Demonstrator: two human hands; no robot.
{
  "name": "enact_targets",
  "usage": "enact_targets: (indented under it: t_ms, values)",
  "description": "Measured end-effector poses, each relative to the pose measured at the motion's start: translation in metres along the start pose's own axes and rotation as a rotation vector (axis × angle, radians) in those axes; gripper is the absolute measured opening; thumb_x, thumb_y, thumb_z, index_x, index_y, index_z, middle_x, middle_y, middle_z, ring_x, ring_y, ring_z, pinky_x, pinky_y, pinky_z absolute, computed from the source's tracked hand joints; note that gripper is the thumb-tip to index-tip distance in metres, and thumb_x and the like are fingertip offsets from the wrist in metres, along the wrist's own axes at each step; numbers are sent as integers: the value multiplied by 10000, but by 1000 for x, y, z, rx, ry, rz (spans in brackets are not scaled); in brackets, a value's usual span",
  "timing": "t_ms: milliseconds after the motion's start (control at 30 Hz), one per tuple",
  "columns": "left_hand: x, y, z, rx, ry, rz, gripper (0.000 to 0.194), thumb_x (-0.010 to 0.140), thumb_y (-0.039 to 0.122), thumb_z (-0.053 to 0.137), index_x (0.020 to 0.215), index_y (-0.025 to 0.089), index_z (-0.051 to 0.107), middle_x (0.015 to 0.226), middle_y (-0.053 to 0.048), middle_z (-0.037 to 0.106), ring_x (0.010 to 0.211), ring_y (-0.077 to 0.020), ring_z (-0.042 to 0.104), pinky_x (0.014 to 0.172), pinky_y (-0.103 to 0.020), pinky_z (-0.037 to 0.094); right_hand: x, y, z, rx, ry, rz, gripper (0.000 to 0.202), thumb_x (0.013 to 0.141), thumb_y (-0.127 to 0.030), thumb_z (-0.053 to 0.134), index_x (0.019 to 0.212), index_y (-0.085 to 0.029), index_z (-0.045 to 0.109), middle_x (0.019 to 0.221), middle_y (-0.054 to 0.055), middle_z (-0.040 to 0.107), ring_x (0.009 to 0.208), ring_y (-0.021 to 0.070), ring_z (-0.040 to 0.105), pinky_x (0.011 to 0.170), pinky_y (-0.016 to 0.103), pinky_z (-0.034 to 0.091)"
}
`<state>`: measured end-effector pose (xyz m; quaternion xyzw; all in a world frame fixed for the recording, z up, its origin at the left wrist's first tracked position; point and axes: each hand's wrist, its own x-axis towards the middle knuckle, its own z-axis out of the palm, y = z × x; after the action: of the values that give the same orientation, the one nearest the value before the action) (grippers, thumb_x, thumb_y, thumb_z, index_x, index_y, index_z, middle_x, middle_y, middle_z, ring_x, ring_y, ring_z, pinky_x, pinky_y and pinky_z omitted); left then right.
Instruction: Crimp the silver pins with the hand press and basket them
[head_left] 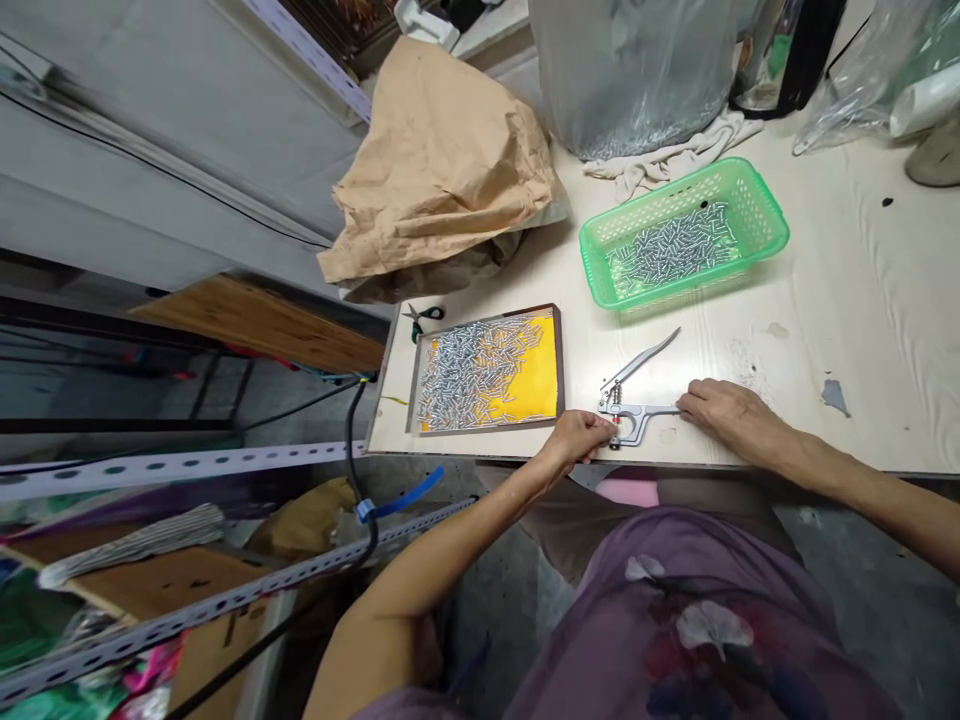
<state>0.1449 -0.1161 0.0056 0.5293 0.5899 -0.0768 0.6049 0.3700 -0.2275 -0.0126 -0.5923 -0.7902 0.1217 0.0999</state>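
A pair of silver snap pliers [639, 424] lies near the table's front edge, handles spread, with a spring and a small red part at the jaw. My right hand [727, 412] has its fingers closed on the end of the lower handle. At the jaw, my left hand [579, 438] is pinched; whatever is between its fingertips is too small or hidden to make out. Left of the pliers sits a shallow tray [559, 365] with a yellow bottom, its far-left part covered by many small silver metal pins [465, 375].
A green plastic basket [772, 228] holding similar metal pieces stands behind the pliers. Crumpled brown paper [450, 170] covers the back left, with green-handled scissors [424, 318] below it. A large clear bag [637, 80] and a whitish cloth [675, 158] are at the back.
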Motion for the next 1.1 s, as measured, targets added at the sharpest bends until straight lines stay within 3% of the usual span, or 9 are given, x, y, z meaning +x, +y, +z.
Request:
enact_targets:
  t_ms: [67, 167, 300, 500, 733, 800, 933, 1000, 1100]
  values:
    - [-1, 0, 1, -9, 14, -4, 144, 804, 145, 661, 671, 107, 621, 447, 90, 471, 295, -9, 330, 309, -146, 229, 5, 7, -4, 0, 18, -11, 195, 934, -339, 547, 1005, -179, 632, 1084, 148, 632, 947, 263, 576, 752, 359, 453]
    - [-4, 0, 3, -39, 36, -13, 125, 807, 132, 660, 691, 105, 621, 442, 96, 469, 286, -8, 319, 302, -147, 227, 19, 23, -5, 4, 59, -4, 639, 792, -537, 695, 1291, -171, 535, 1413, 220, 467, 1267, 391, 434, 920, 505, 439]
    - [-7, -1, 6, -76, 61, -15, 135, 811, 119, 656, 685, 108, 609, 417, 103, 446, 283, -12, 306, 299, -148, 233, 40, 42, -2, 2, -9, -59, 942, 651, -643, 759, 1405, -176, 440, 1470, 228, 413, 1346, 425, 352, 1014, 566, 370]
    - [-4, -7, 6, -93, 59, -6, 191, 768, 215, 743, 686, 105, 611, 420, 99, 449, 291, -9, 314, 304, -149, 249, 51, 32, -15, -59, -82, -80, 768, 711, -518, 723, 1312, -102, 488, 1224, 217, 589, 1118, 365, 520, 926, 473, 403]
    - [-4, -17, 4, 43, 72, 56, 275, 809, 350, 712, 700, 124, 599, 483, 77, 465, 337, -34, 356, 366, -177, 298, 39, 16, -22, -113, -75, -82, 514, 816, -337, 626, 1265, -118, 506, 1058, 148, 647, 958, 302, 527, 846, 407, 343]
    - [-8, -20, 5, 246, 192, 200, 229, 849, 337, 665, 749, 138, 614, 579, 40, 530, 444, -73, 476, 452, -199, 382, 37, 14, -19, -115, -67, -82, 448, 837, -308, 608, 1241, -134, 523, 1041, 139, 658, 946, 294, 526, 860, 409, 328]
    - [-9, -17, 16, 704, 440, 692, 143, 887, 304, 630, 967, 186, 618, 940, -53, 630, 877, -191, 623, 764, -309, 518, 34, 13, -13, -105, -35, -90, 396, 852, -269, 596, 1220, -138, 537, 1025, 135, 668, 935, 291, 529, 911, 431, 319]
    - [0, -7, 25, 861, 415, 873, 247, 893, 312, 631, 1095, 181, 577, 1122, -108, 616, 1046, -243, 587, 891, -384, 510, 32, 12, -12, -85, -9, -96, 423, 853, -265, 596, 1247, -130, 521, 1030, 141, 667, 941, 295, 532, 919, 436, 330]
    - [17, 10, 35, 998, 314, 1008, 441, 885, 311, 641, 1263, 158, 473, 1322, -167, 534, 1182, -293, 513, 995, -465, 462, 29, 13, -8, -32, 24, -101, 519, 852, -297, 609, 1315, -113, 466, 1062, 156, 654, 960, 303, 536, 891, 423, 371]
